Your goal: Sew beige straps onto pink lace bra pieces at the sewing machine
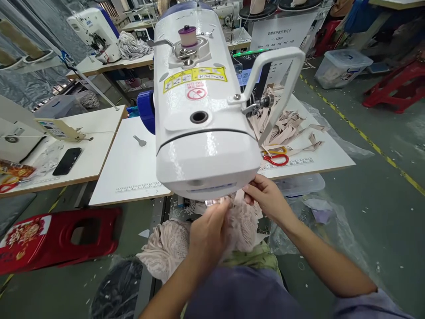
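A white sewing machine (202, 110) fills the middle of the view, seen from above its head. Under its front end both my hands work a piece of pale pink lace fabric (244, 223). My left hand (208, 232) is closed, its fingers pinching the lace just below the machine. My right hand (265, 197) is closed too, gripping the lace's upper edge beside the machine's lower right corner. More of the same lace (166, 248) hangs bunched towards my lap. The needle area is hidden by the machine head.
The white table (129, 164) carries a ruler strip, red-handled scissors (276, 158) and a pile of beige strips (285, 128). A black phone (67, 161) lies on the left table. A red stool (56, 237) stands at lower left; a clear bin (341, 66) at back right.
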{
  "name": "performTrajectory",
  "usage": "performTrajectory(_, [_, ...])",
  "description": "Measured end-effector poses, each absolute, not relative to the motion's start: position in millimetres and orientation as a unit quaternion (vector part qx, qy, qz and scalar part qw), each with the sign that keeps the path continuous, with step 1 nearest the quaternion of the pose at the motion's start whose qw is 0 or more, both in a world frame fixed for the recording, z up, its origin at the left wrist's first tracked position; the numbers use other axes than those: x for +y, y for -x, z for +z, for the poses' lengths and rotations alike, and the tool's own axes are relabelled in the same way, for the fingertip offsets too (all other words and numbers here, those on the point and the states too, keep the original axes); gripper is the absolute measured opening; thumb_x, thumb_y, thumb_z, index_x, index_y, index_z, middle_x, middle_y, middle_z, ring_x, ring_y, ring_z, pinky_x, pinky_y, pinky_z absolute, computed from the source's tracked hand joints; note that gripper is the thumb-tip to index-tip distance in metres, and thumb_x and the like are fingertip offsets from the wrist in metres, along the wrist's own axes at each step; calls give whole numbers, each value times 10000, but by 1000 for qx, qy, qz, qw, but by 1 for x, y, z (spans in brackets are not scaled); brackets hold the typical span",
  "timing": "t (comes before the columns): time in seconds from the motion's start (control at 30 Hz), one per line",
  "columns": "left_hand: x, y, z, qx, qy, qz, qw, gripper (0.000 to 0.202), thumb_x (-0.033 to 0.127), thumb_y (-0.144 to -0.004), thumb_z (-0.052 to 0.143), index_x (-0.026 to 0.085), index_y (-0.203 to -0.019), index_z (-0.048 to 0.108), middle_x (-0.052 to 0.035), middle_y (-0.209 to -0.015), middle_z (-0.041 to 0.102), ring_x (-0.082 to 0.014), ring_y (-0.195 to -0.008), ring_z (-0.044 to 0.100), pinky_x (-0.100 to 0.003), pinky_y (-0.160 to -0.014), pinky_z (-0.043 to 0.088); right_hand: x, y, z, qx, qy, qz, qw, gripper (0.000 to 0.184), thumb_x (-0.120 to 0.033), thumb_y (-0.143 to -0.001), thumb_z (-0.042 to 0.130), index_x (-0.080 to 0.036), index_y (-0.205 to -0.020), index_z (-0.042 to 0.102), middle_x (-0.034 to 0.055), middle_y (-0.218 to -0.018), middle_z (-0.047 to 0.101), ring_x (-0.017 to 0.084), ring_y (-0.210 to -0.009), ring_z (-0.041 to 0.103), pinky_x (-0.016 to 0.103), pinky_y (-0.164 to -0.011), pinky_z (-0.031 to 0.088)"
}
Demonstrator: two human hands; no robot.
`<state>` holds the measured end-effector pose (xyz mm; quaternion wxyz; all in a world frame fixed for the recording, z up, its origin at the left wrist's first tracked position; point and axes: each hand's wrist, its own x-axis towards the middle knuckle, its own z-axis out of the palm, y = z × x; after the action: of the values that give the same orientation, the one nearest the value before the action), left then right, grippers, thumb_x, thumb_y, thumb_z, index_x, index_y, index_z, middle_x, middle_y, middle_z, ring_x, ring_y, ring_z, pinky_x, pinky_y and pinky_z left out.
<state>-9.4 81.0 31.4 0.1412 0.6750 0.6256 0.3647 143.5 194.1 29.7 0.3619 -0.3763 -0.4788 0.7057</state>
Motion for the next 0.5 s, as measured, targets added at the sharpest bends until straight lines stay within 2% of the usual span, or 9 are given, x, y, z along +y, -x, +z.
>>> performTrajectory(0.07, [82,17,29,675,-674,297,48,361,279,-1001,383,188,-1180,683,-76,-802,711,-170,-670,656,-220,-556,451,203,-135,28,-546,392,656,342,251,-407,-732,720,-208,-772,572,-26,-554,570,115,-485,526,229,-476,412])
performTrajectory(0.13, [82,22,29,696,-667,264,31,357,294,-999,394,206,-1147,707,-61,-745,700,-168,-623,647,-216,-519,432,210,-129,25,-598,400,618,318,209,-399,-760,671,-221,-757,560,-8,-592,589,147,-530,566,268,-521,454])
performTrajectory(0.27, [81,30,31,693,-648,286,135,331,291,-981,427,231,-1123,721,-60,-834,759,-181,-734,696,-228,-656,501,219,-120,24,-692,416,513,290,155,-388,-840,590,-242,-788,602,22,-678,614,206,-710,612,319,-638,501])
performTrajectory(0.33, [79,36,31,685,-640,290,192,330,320,-965,451,220,-1137,714,-57,-801,758,-169,-650,673,-224,-610,484,223,-116,27,-729,425,454,287,122,-354,-854,584,-244,-826,630,41,-763,638,223,-794,608,338,-696,515])
performTrajectory(0.43, [77,43,28,671,-635,282,258,359,363,-948,478,196,-1193,680,-33,-682,719,-142,-475,564,-221,-474,388,228,-109,32,-767,433,391,266,76,-299,-836,605,-236,-836,648,69,-894,654,245,-898,592,357,-761,522])
performTrajectory(0.5, [76,44,29,669,-624,286,285,368,372,-953,471,191,-1211,663,-5,-584,661,-141,-424,511,-228,-448,353,232,-104,34,-784,436,374,235,57,-284,-817,622,-234,-815,649,71,-881,644,254,-913,585,364,-768,522])
